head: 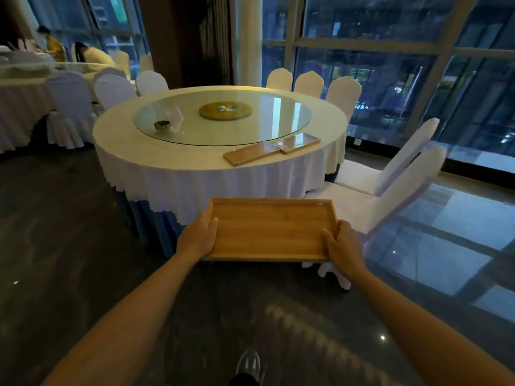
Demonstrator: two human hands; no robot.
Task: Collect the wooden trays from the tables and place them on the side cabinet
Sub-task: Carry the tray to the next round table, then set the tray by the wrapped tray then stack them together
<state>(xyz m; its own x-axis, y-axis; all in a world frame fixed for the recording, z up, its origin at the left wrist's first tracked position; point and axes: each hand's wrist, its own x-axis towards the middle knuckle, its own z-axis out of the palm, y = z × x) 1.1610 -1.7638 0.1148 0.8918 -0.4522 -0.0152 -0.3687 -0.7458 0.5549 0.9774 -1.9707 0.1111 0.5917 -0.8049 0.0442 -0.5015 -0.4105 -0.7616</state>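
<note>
I hold a rectangular wooden tray (pixel 269 228) level in front of me, above the dark floor, just short of a round table (pixel 167 160). My left hand (pixel 199 236) grips its left edge and my right hand (pixel 341 243) grips its right edge, thumbs over the rim. Two more wooden trays lie side by side on the table's near right part: one nearer me (pixel 252 153) and one further right (pixel 298 142), which slightly overlaps the first.
The table has a white cloth, a glass turntable (pixel 278 115) with a round wooden disc (pixel 225 110) and a small dark dish (pixel 162 124). White-covered chairs (pixel 390 174) stand close on the right and behind. Big windows lie to the right. People sit at another table far left.
</note>
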